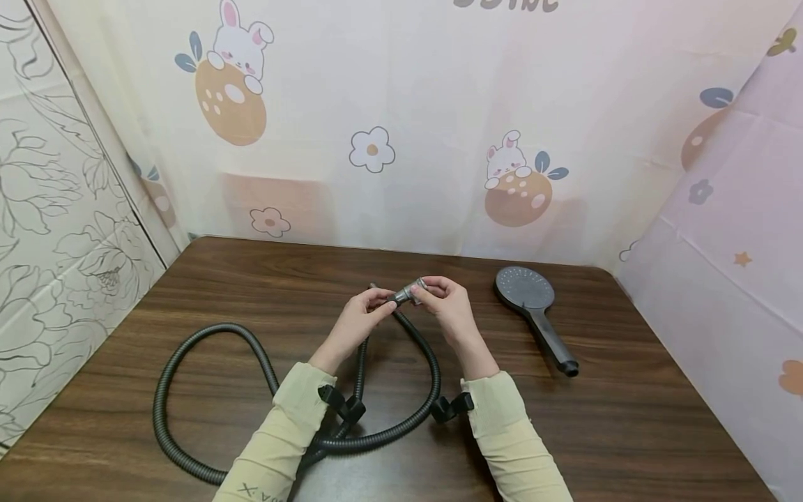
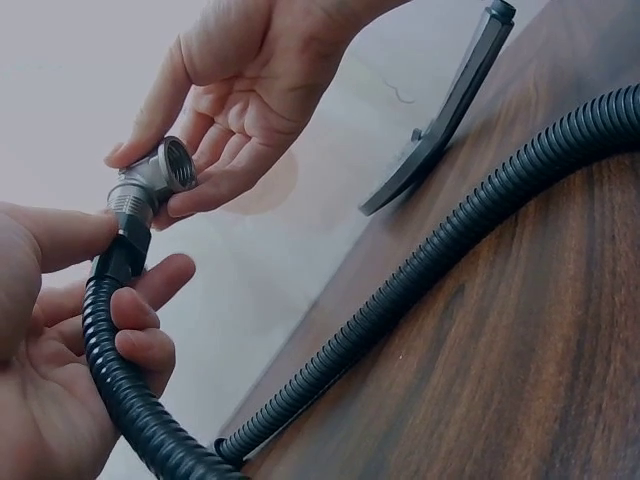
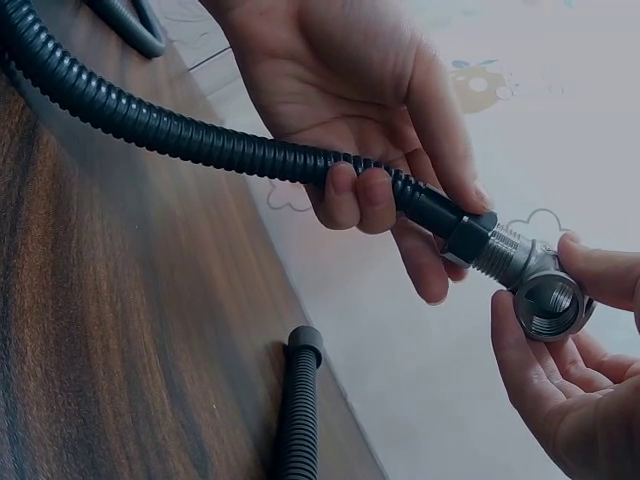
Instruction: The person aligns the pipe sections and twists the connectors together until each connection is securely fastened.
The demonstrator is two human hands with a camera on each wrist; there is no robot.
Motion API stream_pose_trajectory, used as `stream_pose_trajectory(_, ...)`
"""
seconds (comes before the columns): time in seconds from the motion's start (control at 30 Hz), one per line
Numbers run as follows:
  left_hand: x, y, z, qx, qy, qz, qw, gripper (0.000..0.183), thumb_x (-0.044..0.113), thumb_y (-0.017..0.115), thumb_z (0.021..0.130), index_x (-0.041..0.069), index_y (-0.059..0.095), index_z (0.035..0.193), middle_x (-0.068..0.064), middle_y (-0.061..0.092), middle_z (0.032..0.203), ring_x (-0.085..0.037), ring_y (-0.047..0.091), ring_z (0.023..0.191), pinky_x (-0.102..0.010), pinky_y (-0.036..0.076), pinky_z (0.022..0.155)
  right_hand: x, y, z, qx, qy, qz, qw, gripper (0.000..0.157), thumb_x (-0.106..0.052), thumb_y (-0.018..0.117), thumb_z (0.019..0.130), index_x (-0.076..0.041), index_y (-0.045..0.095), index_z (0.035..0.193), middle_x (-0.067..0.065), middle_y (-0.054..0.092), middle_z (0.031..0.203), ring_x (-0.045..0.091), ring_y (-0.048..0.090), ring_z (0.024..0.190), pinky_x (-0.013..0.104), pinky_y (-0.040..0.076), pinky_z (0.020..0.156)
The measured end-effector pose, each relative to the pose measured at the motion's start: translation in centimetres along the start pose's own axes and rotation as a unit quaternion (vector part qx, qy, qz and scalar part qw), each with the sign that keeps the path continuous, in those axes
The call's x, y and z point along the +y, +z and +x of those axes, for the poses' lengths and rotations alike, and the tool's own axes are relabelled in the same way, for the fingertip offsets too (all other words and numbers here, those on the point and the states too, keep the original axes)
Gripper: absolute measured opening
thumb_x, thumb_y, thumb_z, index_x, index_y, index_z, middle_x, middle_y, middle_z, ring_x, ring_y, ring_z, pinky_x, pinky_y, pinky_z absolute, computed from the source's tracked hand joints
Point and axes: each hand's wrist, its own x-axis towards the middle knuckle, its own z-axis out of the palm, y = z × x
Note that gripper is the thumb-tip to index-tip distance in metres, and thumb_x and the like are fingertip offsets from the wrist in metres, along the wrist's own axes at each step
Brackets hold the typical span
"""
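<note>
Left hand [image 1: 355, 323] curls round the black hose [image 3: 220, 147] near its end. Right hand [image 1: 453, 308] pinches the threaded metal fitting [image 2: 150, 180].

Near the far right corner of the table [image 1: 633, 425] lies a dark shower head [image 1: 525, 286]. Behind the far edge hangs a cloth [image 1: 426, 77] with printed rabbits [image 1: 240, 50]; beside the left edge is a flower-patterned panel [image 1: 47, 209].

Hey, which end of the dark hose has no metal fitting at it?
The loose end, lying on the table; the other end, in the left hand, meets the metal fitting that the right hand holds.
</note>
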Motion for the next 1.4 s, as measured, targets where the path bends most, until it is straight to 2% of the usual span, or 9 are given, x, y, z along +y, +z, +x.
stream_pose_trajectory(0.17,0.0,0.0,0.0,-0.005,0.0,-0.015,0.9999,0.028,0.023,0.055,0.091,0.008,0.058,0.115,-0.02,0.063,0.105,-0.039,0.05,0.09,-0.025,0.04,0.065,0.0,0.0,0.0,-0.002,-0.001,-0.001,1.0,0.032,-0.007,0.063,0.084,0.009,0.054,0.111,0.006,0.065,0.09,0.007,0.063,0.07,0.039,0.051,0.08)
stream_pose_trajectory(0.4,0.1,0.0,-0.2,0.006,0.005,-0.015,0.9999,0.03,0.021,0.059,0.089,0.008,0.058,0.116,-0.014,0.063,0.102,-0.018,0.05,0.081,-0.026,0.042,0.067,0.0,0.2,-0.1,-0.002,-0.002,0.008,1.0,0.032,-0.006,0.063,0.084,0.009,0.054,0.111,0.005,0.065,0.088,0.006,0.063,0.07,0.041,0.05,0.082)
stream_pose_trajectory(0.63,2.8,-0.3,-1.5,-0.001,0.013,-0.019,0.9997,0.027,0.013,0.057,0.09,0.003,0.056,0.115,-0.014,0.062,0.1,-0.015,0.049,0.078,-0.027,0.041,0.067,0.0,0.2,0.0,-0.002,-0.002,0.005,1.0,0.032,-0.007,0.063,0.084,0.008,0.054,0.111,0.005,0.064,0.089,0.007,0.063,0.071,0.038,0.051,0.08)
stream_pose_trajectory(0.7,2.9,-0.3,-1.6,-0.003,0.013,-0.023,0.9996,0.027,0.014,0.055,0.091,0.003,0.056,0.116,-0.016,0.062,0.102,-0.014,0.049,0.076,-0.026,0.041,0.066,-0.1,0.2,-0.1,-0.001,-0.002,0.008,1.0,0.032,-0.006,0.063,0.084,0.008,0.055,0.111,0.004,0.064,0.088,0.007,0.063,0.071,0.04,0.05,0.081)
stream_pose_trajectory(0.83,2.5,-0.4,-1.3,-0.007,0.013,-0.028,0.9995,0.028,0.015,0.051,0.093,0.002,0.055,0.117,-0.021,0.061,0.106,-0.013,0.048,0.072,-0.025,0.041,0.064,-0.2,0.3,-0.1,0.002,0.0,0.012,1.0,0.032,-0.006,0.063,0.084,0.008,0.055,0.111,0.003,0.064,0.087,0.007,0.063,0.071,0.038,0.051,0.08)
stream_pose_trajectory(1.03,0.2,-0.2,-0.1,0.004,0.014,-0.035,0.9993,0.029,0.021,0.056,0.091,0.008,0.057,0.116,-0.013,0.062,0.106,-0.024,0.051,0.082,-0.035,0.044,0.07,-0.1,0.2,-0.1,0.002,0.001,0.017,1.0,0.031,-0.005,0.063,0.084,0.009,0.055,0.11,0.002,0.064,0.085,0.007,0.063,0.07,0.041,0.05,0.082)
stream_pose_trajectory(1.1,-0.1,-0.1,0.0,0.012,0.019,-0.032,0.9992,0.029,0.023,0.058,0.09,0.009,0.058,0.116,-0.012,0.062,0.105,-0.025,0.052,0.084,-0.035,0.044,0.07,0.0,0.2,-0.1,0.003,0.001,0.016,1.0,0.031,-0.005,0.063,0.084,0.009,0.055,0.11,0.002,0.064,0.085,0.007,0.063,0.07,0.041,0.049,0.082)
stream_pose_trajectory(1.27,-0.3,0.1,0.0,0.032,0.024,-0.029,0.9988,0.031,0.02,0.061,0.088,0.009,0.056,0.117,-0.01,0.064,0.104,-0.018,0.054,0.081,-0.027,0.044,0.065,0.0,0.3,-0.1,0.003,-0.001,0.013,1.0,0.031,-0.005,0.064,0.083,0.009,0.055,0.11,0.005,0.064,0.087,0.007,0.063,0.07,0.035,0.052,0.077)
stream_pose_trajectory(1.4,-0.2,0.2,0.0,0.041,0.015,-0.023,0.9988,0.034,0.018,0.062,0.087,0.008,0.055,0.119,-0.01,0.065,0.104,-0.013,0.054,0.08,-0.025,0.045,0.065,-0.1,0.3,-0.1,0.002,-0.002,0.012,1.0,0.032,-0.005,0.064,0.083,0.009,0.055,0.11,0.005,0.064,0.087,0.007,0.063,0.07,0.031,0.053,0.074)
